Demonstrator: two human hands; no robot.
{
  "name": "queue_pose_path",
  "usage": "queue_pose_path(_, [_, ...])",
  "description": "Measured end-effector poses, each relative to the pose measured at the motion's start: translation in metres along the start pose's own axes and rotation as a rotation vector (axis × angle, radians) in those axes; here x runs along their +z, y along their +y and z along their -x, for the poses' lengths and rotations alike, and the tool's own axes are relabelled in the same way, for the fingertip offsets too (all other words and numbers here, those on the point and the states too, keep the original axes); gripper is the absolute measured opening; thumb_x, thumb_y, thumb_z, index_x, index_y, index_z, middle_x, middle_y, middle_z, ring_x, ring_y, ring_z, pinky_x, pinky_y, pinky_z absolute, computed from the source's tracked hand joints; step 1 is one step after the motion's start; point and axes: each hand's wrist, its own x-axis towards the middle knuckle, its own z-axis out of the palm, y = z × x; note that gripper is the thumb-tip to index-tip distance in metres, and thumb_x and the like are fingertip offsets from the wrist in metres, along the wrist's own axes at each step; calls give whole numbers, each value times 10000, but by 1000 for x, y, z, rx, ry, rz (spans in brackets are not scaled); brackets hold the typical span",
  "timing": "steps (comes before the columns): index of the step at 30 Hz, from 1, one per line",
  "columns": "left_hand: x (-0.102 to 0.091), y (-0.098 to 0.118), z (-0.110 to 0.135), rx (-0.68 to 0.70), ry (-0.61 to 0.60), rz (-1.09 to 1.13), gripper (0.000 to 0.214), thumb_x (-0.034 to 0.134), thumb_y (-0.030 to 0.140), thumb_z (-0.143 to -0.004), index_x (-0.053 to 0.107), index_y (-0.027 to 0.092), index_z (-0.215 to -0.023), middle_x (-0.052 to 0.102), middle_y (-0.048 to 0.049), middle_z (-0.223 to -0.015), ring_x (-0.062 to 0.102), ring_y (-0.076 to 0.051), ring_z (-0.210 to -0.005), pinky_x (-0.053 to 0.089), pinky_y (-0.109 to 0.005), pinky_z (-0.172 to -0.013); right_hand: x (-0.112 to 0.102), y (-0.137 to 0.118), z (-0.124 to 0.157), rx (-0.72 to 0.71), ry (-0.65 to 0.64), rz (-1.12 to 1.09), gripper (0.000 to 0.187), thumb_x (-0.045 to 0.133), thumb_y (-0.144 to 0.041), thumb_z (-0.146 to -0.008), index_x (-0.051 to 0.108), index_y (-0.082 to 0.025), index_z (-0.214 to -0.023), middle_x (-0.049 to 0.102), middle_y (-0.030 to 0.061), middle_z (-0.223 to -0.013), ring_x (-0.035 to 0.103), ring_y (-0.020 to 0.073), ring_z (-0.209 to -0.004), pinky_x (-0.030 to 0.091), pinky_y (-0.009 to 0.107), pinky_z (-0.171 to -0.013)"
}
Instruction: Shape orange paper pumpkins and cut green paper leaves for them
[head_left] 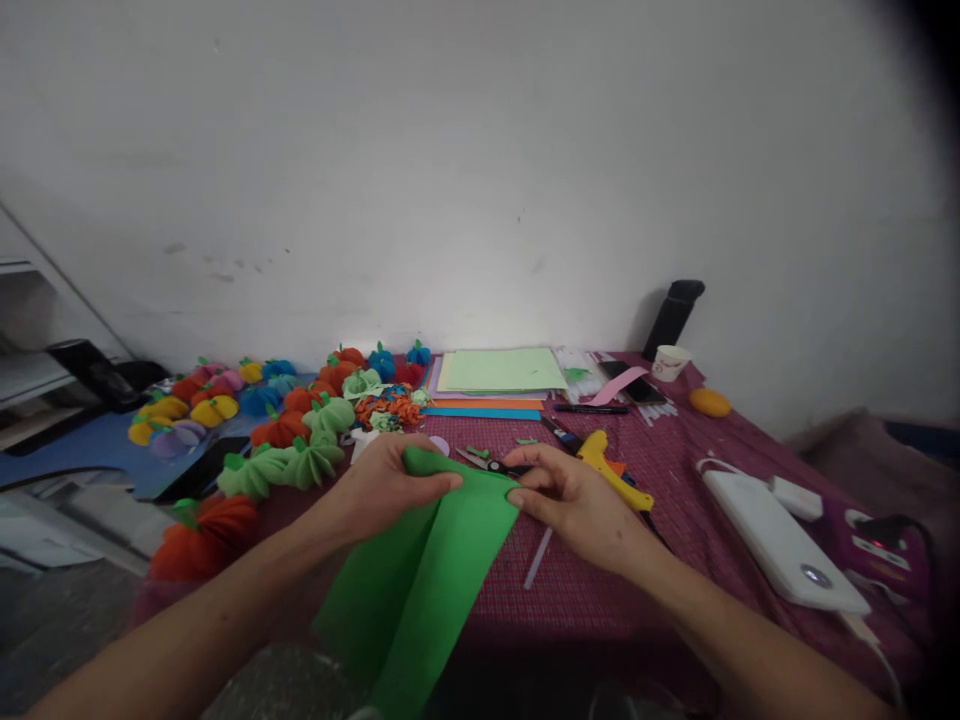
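Between my two hands hangs a sheet of green paper (442, 590), folded over at its top, its lower part dropping past the table's front edge. My left hand (397, 475) pinches the upper left of the fold between thumb and fingers. At the upper right corner, my right hand (559, 495) grips the same paper with thumb and forefinger. Just behind the fold lie scissors (491, 465), partly hidden by the paper and my right hand. A yellow glue gun (604, 465) rests to the right of my right hand. Below that hand lies a translucent glue stick (538, 560).
Paper pumpkins in orange (202, 535), light green, blue and yellow crowd the left side. Coloured paper sheets (506, 370) are stacked by the wall, beside paper scraps (386, 408). A paper cup (670, 362), white power bank (784, 540) and purple power socket (874, 545) stand at right.
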Motion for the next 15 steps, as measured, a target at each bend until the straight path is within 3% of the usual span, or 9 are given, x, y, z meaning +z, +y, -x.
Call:
queue_pose_path(4, [-3, -4, -4, -136, -121, 147, 255, 662, 369, -641, 554, 144, -593, 479, 55, -510, 427, -64, -465, 333, -172, -431, -17, 5, -1, -93, -98, -3, 226, 449, -322, -870, 516, -197, -1046, 605, -6, -729, 564, 102, -644, 450, 225, -582])
queue_pose_path(6, [-3, -5, -5, -184, -208, 229, 248, 669, 367, -632, 574, 141, -599, 505, 49, -511, 439, -67, -451, 338, -178, -427, -24, 6, -4, -215, -86, 87, 209, 408, -288, -893, 549, -200, -1020, 638, 40, -871, 600, 124, -759, 482, 262, -672])
queue_pose_path(9, [-1, -5, -7, -159, -312, 278, 219, 678, 335, -624, 606, 128, -608, 524, 39, -522, 435, -63, -450, 337, -181, -432, -26, 3, -8, -511, -70, 343, 205, 479, -200, -859, 573, -222, -1039, 636, 59, -982, 580, 153, -911, 467, 305, -796])
queue_pose_path(11, [2, -5, -8, -131, -349, 269, 206, 676, 319, -624, 618, 121, -618, 523, 39, -530, 424, -60, -458, 339, -182, -445, -21, -1, -10, -656, -127, 473, 271, 488, -157, -847, 553, -233, -1099, 631, 61, -1012, 551, 159, -975, 451, 318, -838])
queue_pose_path(15, [6, -7, -10, -81, -337, 228, 246, 677, 336, -615, 572, 122, -555, 425, 67, -471, 342, -46, -438, 276, -177, -417, -12, -8, -15, -728, -259, 539, 310, 395, -147, -883, 523, -217, -1157, 614, 78, -1023, 537, 147, -973, 451, 308, -820])
